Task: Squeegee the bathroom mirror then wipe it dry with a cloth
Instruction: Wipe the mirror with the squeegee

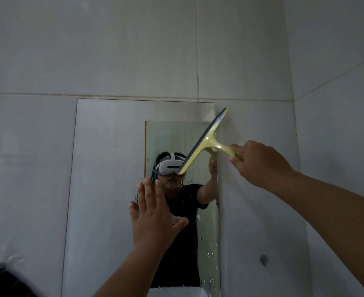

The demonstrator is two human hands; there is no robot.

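The right hand (260, 163) is closed around the handle of the yellow squeegee (206, 142), whose blade runs up and to the left of the fist, its long axis slanting from the mirror's top right corner down toward the middle of the mirror (112, 168). The left hand (153, 213) is spread open, holding nothing, apparently flat against the glass below the blade's lower end. A stroke from here probably needs the blade levelled, and no cloth is in view.
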